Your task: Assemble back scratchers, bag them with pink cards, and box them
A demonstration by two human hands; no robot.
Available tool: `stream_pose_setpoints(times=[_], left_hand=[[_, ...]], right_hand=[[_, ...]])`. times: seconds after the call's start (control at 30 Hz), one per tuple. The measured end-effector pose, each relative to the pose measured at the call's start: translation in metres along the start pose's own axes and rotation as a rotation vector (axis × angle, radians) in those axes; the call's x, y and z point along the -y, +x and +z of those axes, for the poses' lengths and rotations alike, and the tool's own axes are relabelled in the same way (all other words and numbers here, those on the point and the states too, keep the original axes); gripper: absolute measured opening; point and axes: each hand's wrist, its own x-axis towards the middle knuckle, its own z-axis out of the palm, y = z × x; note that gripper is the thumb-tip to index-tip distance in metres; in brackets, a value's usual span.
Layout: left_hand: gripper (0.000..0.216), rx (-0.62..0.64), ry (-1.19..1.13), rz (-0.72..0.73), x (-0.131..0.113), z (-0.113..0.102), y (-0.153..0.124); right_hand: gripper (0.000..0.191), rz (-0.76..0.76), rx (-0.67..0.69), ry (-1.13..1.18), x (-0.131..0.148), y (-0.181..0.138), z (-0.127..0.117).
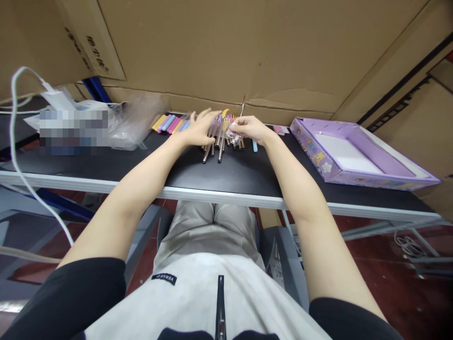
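Several slim metallic-looking pens (220,153) lie in a bunch on the black tabletop, their dark ends pointing towards me. My left hand (200,128) is over the left side of this bunch with its fingers spread. Beside it, my right hand (252,128) pinches a crumpled piece of clear plastic (233,137) between thumb and fingers. Colourful small tips show behind the hands, partly hidden by them. To the left of my left hand is a row of pastel sticks (172,123) in yellow, pink, blue and purple. A single light blue stick (255,146) lies just below my right hand.
An open purple printed box tray (327,163) stands at the right. Clear plastic bags (130,127) and a white charger (60,99) with its cable are at the left, near a blurred-out item. Cardboard (226,52) walls the back; a metal edge (226,193) runs along the front.
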Motion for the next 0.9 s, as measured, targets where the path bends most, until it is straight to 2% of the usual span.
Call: stream_pose_setpoints(times=[0.07, 0.13, 0.33, 0.47, 0.7, 0.9], left_hand=[[0.095, 0.062, 0.03, 0.011, -0.006, 0.006, 0.001], [0.086, 0.053, 0.065, 0.025, -0.008, 0.011, 0.001], [0.05, -0.105, 0.212, 0.064, -0.011, 0.015, 0.002], [0.035, -0.159, 0.251, 0.095, -0.016, 0.014, 0.002], [0.036, -0.18, 0.282, 0.113, -0.018, 0.013, 0.002], [0.037, -0.169, 0.298, 0.127, -0.016, 0.014, 0.004]], right_hand=[[0.027, -0.003, 0.044, -0.024, 0.001, -0.002, -0.002], [0.026, -0.001, 0.076, -0.04, 0.002, -0.002, -0.004], [0.03, 0.023, 0.084, -0.016, -0.003, 0.001, 0.002], [0.029, 0.025, 0.071, 0.071, -0.006, 0.002, 0.014], [0.028, -0.003, -0.053, 0.045, -0.008, 0.005, 0.021], [0.028, 0.037, -0.061, 0.015, -0.008, 0.007, 0.018]])
